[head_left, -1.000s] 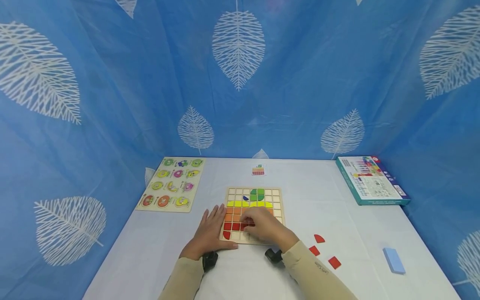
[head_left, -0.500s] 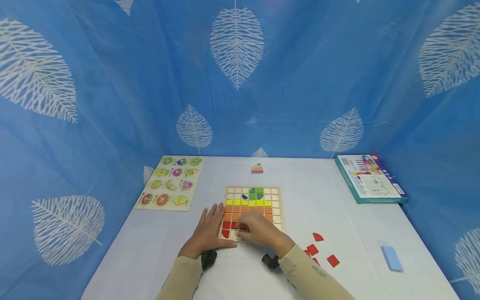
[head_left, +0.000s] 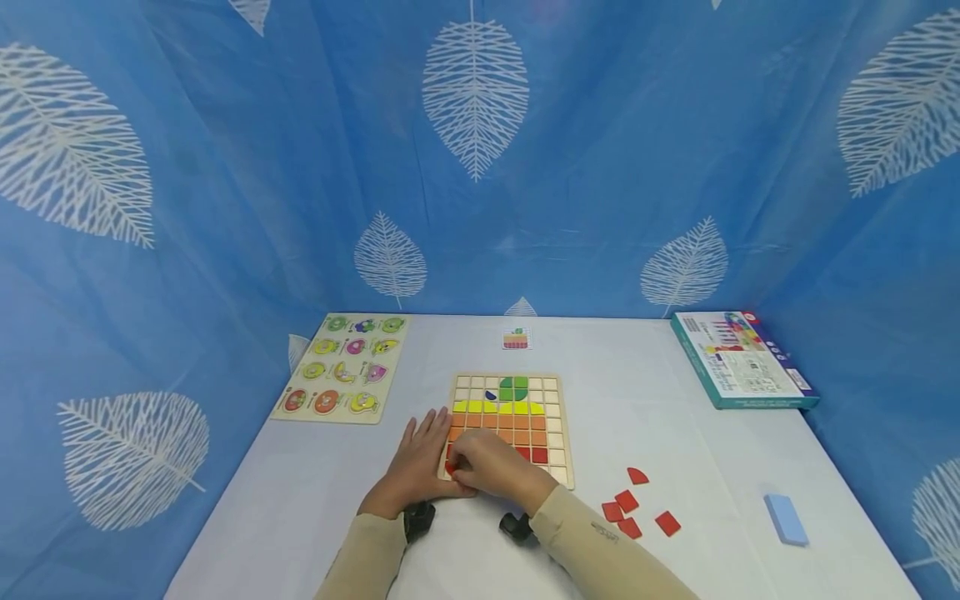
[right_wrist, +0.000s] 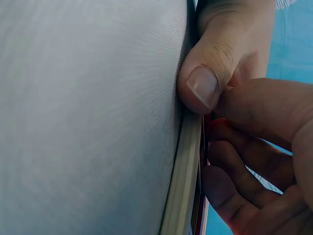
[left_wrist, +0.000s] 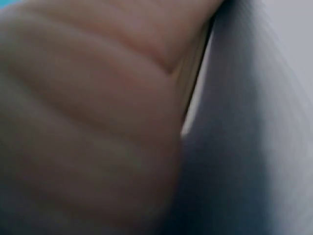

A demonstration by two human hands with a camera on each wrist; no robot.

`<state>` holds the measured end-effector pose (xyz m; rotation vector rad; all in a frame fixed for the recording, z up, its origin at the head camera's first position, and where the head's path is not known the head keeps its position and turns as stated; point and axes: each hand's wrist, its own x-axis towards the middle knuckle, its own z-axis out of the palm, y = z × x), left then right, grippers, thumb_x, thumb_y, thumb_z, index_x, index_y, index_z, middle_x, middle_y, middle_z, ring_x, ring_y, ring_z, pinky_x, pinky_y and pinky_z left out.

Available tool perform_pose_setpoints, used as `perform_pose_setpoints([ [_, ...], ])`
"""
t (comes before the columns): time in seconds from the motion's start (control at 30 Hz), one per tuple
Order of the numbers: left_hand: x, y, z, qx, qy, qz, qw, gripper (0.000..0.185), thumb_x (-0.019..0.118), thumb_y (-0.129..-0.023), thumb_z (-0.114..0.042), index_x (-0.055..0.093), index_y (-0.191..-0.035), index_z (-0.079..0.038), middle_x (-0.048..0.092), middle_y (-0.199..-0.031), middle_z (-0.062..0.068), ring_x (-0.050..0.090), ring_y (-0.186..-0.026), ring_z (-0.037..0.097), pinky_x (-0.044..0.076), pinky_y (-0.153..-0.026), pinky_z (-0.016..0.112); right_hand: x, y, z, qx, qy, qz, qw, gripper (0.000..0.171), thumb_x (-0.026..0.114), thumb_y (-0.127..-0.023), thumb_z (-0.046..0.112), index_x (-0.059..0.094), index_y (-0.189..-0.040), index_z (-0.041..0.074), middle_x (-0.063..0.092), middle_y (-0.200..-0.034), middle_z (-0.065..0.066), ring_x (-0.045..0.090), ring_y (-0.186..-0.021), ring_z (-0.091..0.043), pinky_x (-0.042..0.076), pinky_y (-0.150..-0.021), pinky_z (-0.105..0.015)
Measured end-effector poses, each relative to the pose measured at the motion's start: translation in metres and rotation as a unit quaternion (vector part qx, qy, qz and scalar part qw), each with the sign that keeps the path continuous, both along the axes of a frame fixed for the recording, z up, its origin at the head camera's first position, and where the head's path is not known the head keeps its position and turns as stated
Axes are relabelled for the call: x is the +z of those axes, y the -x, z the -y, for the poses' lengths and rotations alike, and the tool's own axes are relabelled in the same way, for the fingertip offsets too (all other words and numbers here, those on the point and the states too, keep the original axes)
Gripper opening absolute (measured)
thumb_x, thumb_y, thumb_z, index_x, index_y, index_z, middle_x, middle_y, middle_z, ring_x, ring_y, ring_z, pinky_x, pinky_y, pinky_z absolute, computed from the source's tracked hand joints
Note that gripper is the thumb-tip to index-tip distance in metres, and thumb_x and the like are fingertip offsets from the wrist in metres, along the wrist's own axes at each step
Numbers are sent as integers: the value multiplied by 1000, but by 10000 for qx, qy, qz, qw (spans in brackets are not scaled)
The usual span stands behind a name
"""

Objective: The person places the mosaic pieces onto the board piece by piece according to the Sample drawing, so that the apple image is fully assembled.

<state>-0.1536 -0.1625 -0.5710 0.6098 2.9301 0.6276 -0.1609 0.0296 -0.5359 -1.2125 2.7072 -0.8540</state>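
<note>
Under the right hand (head_left: 487,471), at the near left corner of the board (head_left: 558,433), lies a red piece (head_left: 449,468), and the fingers curl down onto that corner as if pinching or seating it; the grip itself is hidden in the head view. From the right wrist, a thumb (right_wrist: 205,88) presses against the board's wooden edge (right_wrist: 183,176), with red showing just inside the rim. Just left of it, the left hand (head_left: 416,462) lies flat, fingers straight, partly on the counter (head_left: 300,517) and touching the board's left edge, seemingly to keep it from sliding. To the right of the right hand, spare red pieces (head_left: 628,508) lie loose within reach. Beyond both hands sits a small picture card (head_left: 516,338), likely the pattern. The left wrist view shows only blurred skin.
</note>
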Motion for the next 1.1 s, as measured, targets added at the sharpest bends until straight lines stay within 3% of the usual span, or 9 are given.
perform_pose_setpoints([
  [0.37, -1, 0, 0, 9, 1, 54, 10000, 132, 85, -70, -74, 30, -164, 1, 26, -170, 16, 17, -158, 36, 2, -124, 60, -3, 1, -3, -69, 109, 143, 9998, 14, 86, -85, 4, 80, -95, 13, 68, -89, 14, 56, -82, -2, 52, -80, -20],
  [0.57, -1, 0, 0, 32, -4, 39, 10000, 134, 83, -69, -76, 29, -165, 0, 26, -170, 16, 17, -158, 36, 3, -124, 60, 0, -4, -21, -143, 624, 89, 9979, 11, 83, -88, 3, 79, -94, 12, 69, -87, 10, 58, -80, -5, 53, -75, -24],
  [0.87, 2, -1, -3, 95, -21, 82, 9999, 133, 87, -68, -71, 29, -165, -1, 27, -170, 16, 17, -158, 37, 4, -124, 60, 7, -9, -84, -838, 858, 7, 9928, 9, 85, -90, 8, 77, -94, 13, 64, -85, 10, 56, -76, -9, 52, -67, -27],
  [1.1, 6, -2, -4, 99, -66, 81, 9999, 133, 89, -66, -68, 30, -165, -1, 28, -170, 18, 17, -157, 37, 6, -124, 61, 14, -19, -144, -1426, 545, 348, 9877, 15, 85, -89, 5, 78, -101, 10, 72, -98, 3, 66, -90, -16, 59, -80, -37],
])
